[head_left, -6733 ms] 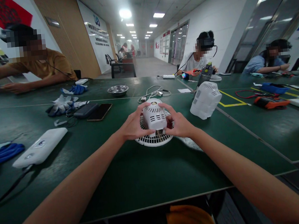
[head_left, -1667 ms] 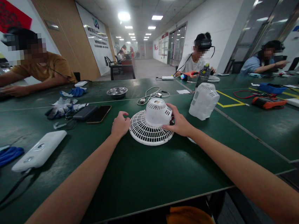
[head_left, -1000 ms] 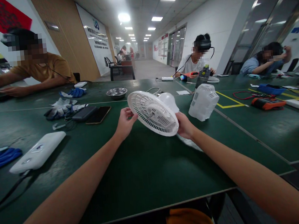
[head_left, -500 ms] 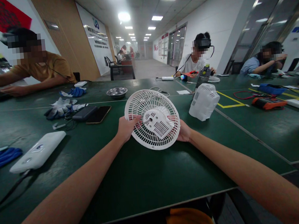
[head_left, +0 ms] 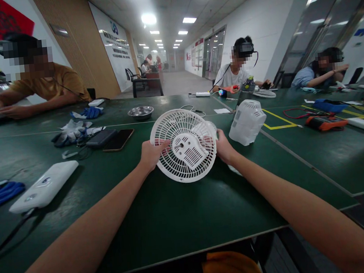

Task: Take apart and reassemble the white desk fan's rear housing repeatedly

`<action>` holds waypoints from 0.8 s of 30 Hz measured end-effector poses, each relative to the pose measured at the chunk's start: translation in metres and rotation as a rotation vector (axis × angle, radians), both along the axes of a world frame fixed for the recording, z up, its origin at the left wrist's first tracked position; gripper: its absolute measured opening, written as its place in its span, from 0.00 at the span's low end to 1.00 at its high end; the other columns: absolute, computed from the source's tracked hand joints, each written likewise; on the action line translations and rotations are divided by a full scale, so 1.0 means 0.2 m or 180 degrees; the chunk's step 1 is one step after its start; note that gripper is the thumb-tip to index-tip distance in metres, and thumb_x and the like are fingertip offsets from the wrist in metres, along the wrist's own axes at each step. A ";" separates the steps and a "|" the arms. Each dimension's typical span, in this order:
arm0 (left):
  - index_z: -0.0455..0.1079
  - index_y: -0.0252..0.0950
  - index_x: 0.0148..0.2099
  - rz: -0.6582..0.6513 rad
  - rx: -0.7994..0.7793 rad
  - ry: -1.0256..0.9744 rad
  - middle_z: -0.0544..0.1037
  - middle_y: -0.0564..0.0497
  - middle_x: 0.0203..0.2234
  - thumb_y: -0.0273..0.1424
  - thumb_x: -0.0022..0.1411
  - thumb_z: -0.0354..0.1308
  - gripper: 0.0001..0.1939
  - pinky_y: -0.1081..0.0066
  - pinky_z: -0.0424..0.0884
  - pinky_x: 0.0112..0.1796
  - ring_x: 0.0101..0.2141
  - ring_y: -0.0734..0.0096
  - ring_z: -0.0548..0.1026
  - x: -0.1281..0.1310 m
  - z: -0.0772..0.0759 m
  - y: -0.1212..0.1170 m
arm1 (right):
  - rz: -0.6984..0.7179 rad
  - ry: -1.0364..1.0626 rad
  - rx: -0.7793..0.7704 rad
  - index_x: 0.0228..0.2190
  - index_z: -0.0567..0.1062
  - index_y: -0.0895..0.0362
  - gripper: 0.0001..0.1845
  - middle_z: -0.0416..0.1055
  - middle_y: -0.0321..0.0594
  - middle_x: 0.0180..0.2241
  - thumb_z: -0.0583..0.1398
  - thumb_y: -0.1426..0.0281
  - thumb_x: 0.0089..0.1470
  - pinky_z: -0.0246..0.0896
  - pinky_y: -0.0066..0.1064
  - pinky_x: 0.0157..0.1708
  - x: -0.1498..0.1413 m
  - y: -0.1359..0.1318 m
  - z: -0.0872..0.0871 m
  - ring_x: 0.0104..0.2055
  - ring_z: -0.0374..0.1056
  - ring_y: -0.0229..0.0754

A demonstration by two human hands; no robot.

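From where I'm operating, both hands are holding the white fan grille (head_left: 184, 145) at the centre of the frame, its inner face tilting up toward the camera above the green table (head_left: 184, 222). The left hand (head_left: 150, 155) is gripping the left rim narrowly, with its thumb lying over the front slats and fingers showing through from behind. The right hand (head_left: 225, 148) is closing around the right edge, its fingers reaching behind, where a rounded white housing (head_left: 211, 129) is partly showing; I can't tell how firmly it is pressing.

As for progress, I'm judging that the grille and the rounded housing are sitting together as one piece. The shaft (head_left: 180, 145) is poking through the hub plate (head_left: 193, 157) without any blade on it, and no front cover is showing on this side. Whether screws are holding the back, I can't tell.

Right of centre, a slotted white casing (head_left: 246, 122) is standing apart from the held piece, with a bottle (head_left: 246, 88) just behind it. A looped cable (head_left: 188, 106) is lying beyond the grille, and a metal bowl (head_left: 140, 111) is resting upper left of it. Farther left, a dark phone (head_left: 119, 141) is lying near crumpled gloves (head_left: 69, 133).
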State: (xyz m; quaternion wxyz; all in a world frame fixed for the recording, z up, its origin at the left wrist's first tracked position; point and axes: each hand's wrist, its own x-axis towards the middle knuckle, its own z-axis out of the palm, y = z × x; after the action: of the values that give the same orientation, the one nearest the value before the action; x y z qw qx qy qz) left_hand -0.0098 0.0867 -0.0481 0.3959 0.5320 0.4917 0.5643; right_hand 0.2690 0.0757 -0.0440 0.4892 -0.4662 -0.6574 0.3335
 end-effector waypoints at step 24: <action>0.77 0.30 0.38 0.0021 -0.0304 0.0002 0.83 0.42 0.32 0.31 0.55 0.69 0.10 0.62 0.80 0.35 0.30 0.61 0.81 -0.06 0.01 0.03 | -0.3170 -0.1206 0.0937 0.60 0.57 0.57 0.44 0.64 0.55 0.56 0.65 0.65 0.43 0.57 0.54 0.57 0.61 0.10 0.17 0.59 0.62 0.60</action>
State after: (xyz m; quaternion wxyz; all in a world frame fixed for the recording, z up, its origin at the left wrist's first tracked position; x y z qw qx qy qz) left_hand -0.0222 0.0920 -0.0465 0.4189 0.5110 0.5199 0.5414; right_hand 0.3915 0.0954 -0.0094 0.5210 -0.6993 -0.4736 -0.1234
